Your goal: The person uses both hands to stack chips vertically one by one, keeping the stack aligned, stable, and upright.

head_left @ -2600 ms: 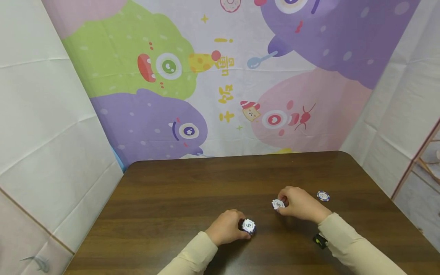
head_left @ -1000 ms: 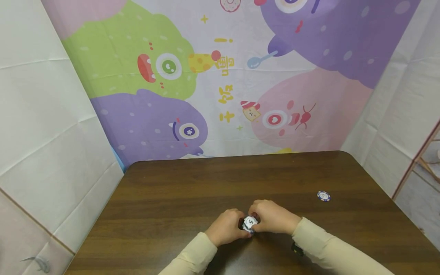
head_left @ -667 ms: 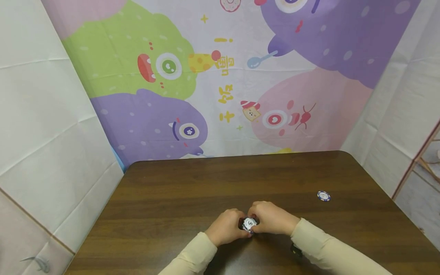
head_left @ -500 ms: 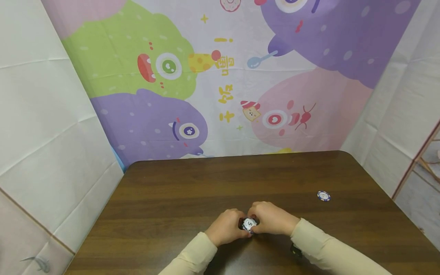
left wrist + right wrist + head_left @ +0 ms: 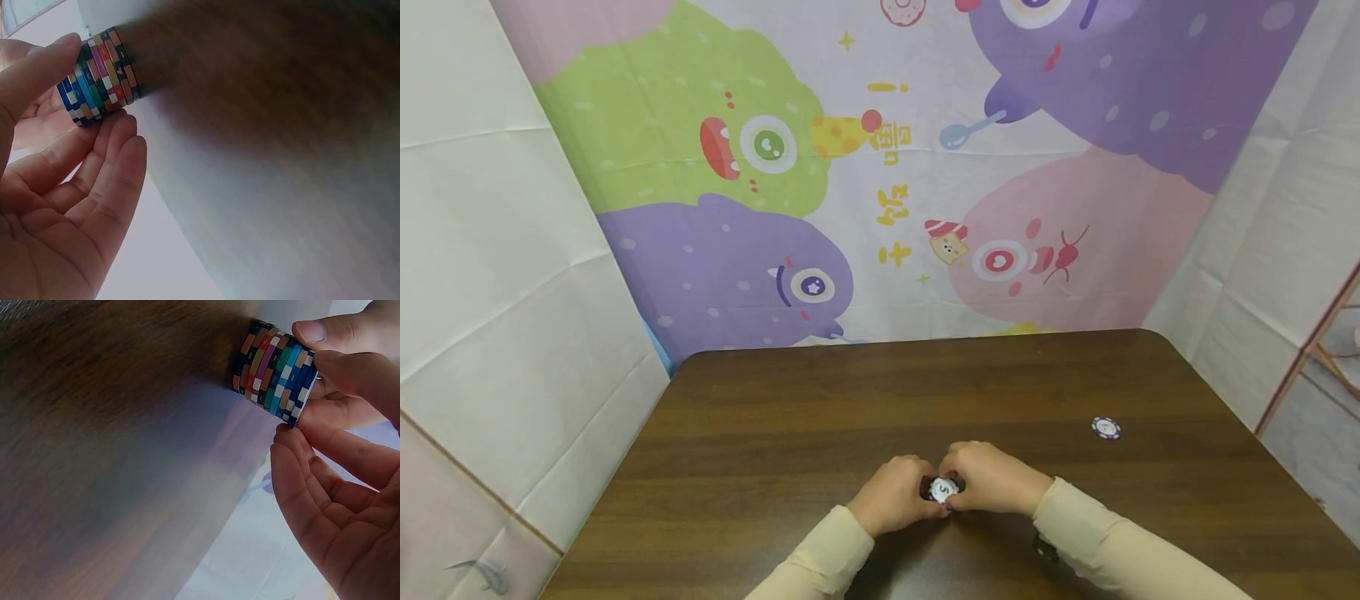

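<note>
A stack of poker chips (image 5: 943,489) stands on the brown table, a white-faced chip marked 5 on top. Striped edges in blue, green, purple, red and black show along the stack (image 5: 100,78) in the left wrist view. My left hand (image 5: 887,502) holds it from the left, thumb and fingers curled round its side. From the right, my right hand (image 5: 998,477) pinches the upper end of the stack between thumb and fingers. The right wrist view has the fingertips of the right hand (image 5: 347,512) at the top chips' edge, with both thumbs close together.
One blue-and-white poker chip (image 5: 1106,427) lies flat to the right on the table (image 5: 820,400). Behind the table's far edge hangs a cartoon-printed cloth (image 5: 880,308), with pale cloth walls at both sides.
My right hand has carried a white chip leftward from mid-table onto the stack, where it now sits squared up on top. The left hand has stayed at the stack throughout.
</note>
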The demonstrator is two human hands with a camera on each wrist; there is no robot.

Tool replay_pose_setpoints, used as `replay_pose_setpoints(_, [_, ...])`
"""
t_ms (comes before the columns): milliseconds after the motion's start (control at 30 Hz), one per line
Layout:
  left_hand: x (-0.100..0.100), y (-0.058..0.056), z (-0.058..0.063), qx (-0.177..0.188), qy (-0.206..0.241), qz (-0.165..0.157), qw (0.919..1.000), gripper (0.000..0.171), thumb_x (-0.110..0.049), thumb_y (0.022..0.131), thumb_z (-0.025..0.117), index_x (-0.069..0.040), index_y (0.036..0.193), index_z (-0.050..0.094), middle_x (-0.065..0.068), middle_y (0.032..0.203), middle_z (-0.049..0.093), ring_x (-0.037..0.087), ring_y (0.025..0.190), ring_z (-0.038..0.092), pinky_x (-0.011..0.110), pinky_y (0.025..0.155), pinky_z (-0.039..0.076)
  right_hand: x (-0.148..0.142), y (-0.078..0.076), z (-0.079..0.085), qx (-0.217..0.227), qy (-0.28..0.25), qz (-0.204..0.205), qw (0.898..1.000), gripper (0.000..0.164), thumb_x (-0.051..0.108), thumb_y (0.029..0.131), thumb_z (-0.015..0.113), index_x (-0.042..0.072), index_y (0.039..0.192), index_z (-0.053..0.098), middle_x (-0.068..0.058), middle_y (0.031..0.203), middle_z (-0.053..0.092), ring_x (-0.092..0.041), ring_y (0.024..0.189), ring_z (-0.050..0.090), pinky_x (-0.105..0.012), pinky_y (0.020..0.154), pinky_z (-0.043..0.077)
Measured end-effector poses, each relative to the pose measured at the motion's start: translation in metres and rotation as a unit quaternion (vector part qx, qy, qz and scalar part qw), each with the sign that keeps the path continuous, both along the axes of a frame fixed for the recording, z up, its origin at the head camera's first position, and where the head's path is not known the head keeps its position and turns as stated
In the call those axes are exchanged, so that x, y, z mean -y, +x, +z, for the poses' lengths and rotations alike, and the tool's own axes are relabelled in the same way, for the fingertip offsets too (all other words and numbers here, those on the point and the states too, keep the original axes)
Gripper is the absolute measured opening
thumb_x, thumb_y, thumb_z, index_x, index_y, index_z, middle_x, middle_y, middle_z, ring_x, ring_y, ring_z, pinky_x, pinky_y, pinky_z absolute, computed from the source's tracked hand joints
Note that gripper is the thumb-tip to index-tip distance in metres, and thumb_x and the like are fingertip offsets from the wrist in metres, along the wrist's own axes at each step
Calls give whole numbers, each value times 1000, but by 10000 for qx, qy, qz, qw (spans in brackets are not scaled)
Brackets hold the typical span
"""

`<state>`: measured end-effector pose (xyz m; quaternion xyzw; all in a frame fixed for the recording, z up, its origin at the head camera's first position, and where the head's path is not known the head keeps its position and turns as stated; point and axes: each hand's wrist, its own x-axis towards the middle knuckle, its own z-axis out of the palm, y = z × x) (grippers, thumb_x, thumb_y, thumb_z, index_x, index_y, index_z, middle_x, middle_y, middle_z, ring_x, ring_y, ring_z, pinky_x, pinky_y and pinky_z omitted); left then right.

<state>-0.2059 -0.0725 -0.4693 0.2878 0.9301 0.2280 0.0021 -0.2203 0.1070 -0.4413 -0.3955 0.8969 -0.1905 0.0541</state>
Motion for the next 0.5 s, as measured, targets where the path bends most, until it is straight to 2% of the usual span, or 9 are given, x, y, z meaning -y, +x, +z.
replay_pose_setpoints(500, [0,1,2,13,-67,-32,10000,30,-34,67,79,-13,85,67,-9,72,59,0,63,46,18,57,39,-1,-1,-3,-71,-43,-20,10000,24,21,70,74,11,92,69,5,85,60,-3,73,51,-19,63,44])
